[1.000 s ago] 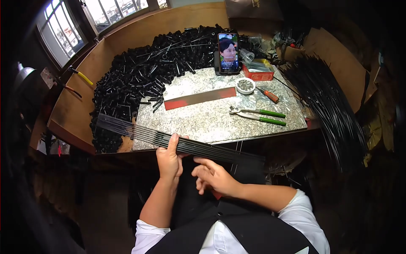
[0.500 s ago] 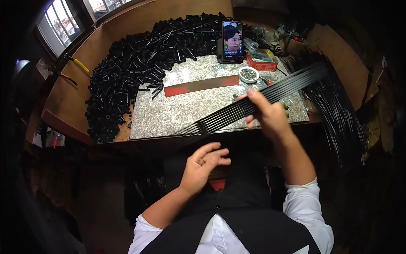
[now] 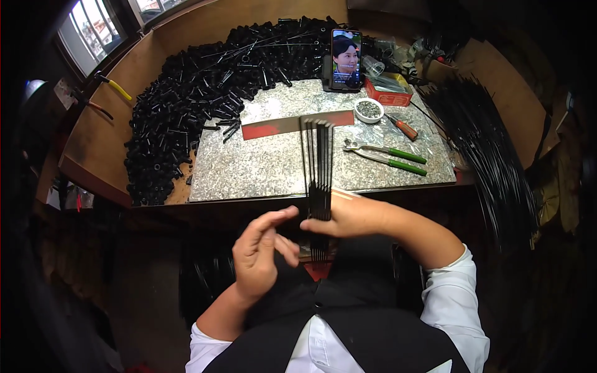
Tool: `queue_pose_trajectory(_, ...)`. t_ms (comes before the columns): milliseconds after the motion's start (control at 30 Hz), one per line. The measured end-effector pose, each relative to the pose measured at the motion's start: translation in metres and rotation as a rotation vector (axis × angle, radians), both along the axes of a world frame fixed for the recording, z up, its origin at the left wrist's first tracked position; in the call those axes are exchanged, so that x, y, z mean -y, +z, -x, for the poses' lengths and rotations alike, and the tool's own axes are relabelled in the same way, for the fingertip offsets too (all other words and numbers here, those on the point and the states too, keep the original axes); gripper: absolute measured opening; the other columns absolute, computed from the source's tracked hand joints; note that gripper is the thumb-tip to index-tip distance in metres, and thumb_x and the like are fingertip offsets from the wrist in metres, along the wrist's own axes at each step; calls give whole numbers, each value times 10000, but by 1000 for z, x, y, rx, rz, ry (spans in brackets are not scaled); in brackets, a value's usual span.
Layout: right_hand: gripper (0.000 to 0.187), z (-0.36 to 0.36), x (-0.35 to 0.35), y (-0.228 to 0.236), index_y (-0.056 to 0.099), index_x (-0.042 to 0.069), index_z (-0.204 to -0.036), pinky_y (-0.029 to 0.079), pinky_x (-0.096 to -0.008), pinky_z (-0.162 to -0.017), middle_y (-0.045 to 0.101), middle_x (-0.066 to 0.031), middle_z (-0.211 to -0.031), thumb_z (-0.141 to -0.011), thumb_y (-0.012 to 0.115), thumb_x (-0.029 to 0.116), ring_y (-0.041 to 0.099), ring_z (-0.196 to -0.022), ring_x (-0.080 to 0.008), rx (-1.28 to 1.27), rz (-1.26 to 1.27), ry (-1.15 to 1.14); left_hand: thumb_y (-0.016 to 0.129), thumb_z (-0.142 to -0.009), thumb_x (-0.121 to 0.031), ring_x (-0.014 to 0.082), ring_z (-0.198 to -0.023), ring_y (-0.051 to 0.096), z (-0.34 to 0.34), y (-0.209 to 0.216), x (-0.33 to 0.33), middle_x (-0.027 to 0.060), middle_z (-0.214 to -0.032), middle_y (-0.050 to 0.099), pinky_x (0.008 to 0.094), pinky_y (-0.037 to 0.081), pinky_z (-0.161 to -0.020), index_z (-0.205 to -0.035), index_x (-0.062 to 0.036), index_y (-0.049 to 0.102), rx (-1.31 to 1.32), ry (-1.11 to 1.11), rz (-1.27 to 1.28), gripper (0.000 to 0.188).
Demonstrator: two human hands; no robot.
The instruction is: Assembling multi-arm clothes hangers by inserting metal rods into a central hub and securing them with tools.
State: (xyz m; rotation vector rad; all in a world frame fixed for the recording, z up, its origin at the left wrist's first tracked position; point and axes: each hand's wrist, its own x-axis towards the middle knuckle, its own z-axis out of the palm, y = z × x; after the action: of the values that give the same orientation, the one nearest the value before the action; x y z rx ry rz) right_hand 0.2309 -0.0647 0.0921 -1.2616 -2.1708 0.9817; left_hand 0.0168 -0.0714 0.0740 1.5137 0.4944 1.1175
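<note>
My right hand (image 3: 348,213) is closed round a bundle of thin black rods (image 3: 320,168), which points away from me over the front edge of the worktop. Their far ends fan slightly apart; the near ends come down close to my body. Just left of the bundle, my left hand (image 3: 258,252) is raised with its fingers apart and holds nothing. Beyond the rods a flat bar (image 3: 267,128), red and grey, lies across the speckled stone slab (image 3: 249,168). Green-handled pliers (image 3: 388,156) rest on the slab to the right.
Black tubular parts (image 3: 180,105) are heaped at the left and back. A phone (image 3: 346,62) stands behind the slab, near a white bowl of small metal pieces (image 3: 369,110), a screwdriver (image 3: 404,127) and a red box (image 3: 388,96). More black rods (image 3: 485,149) lie at the right.
My right hand has brought the rods leftward and nearer, turning them from slanting to pointing straight away from me. My left hand has shifted a little left. The pliers are now uncovered.
</note>
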Motion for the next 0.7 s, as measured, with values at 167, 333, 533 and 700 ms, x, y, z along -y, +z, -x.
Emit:
queue_pose_trajectory(167,263,5,-10,-16,605,9,-965,477,-396,-756,589,-182,-906,-866,641,250,589,-850,-315,38,297,90,378,-958,21,335,-1290,422,9,25,-24,248,-1412,363,429,347,-1067,-1245,26,464,96,60,-252,300)
queue_pose_trajectory(333,333,4,-7,-22,559,-42,-791,486,-407,-669,614,-198,-689,-871,610,278,616,-693,-356,-97,78,76,478,-920,25,305,-1343,349,-11,64,-44,232,-1433,340,382,304,-1095,-1331,49,361,76,8,-233,429)
queue_pose_trajectory(533,337,11,-10,-25,530,-40,-775,466,-423,-603,568,-216,-628,-877,598,274,593,-616,-357,-68,86,106,553,-906,-13,257,-1229,495,-35,85,-74,208,-1342,459,336,405,-1025,-1379,28,287,84,-165,-62,544)
queue_pose_trajectory(700,301,13,-5,-19,536,-36,-788,484,-406,-579,578,-184,-611,-897,578,241,610,-584,-332,-118,107,149,628,-890,-148,299,-888,677,-41,99,-77,271,-1095,602,358,578,-758,-1312,47,383,89,-323,105,526)
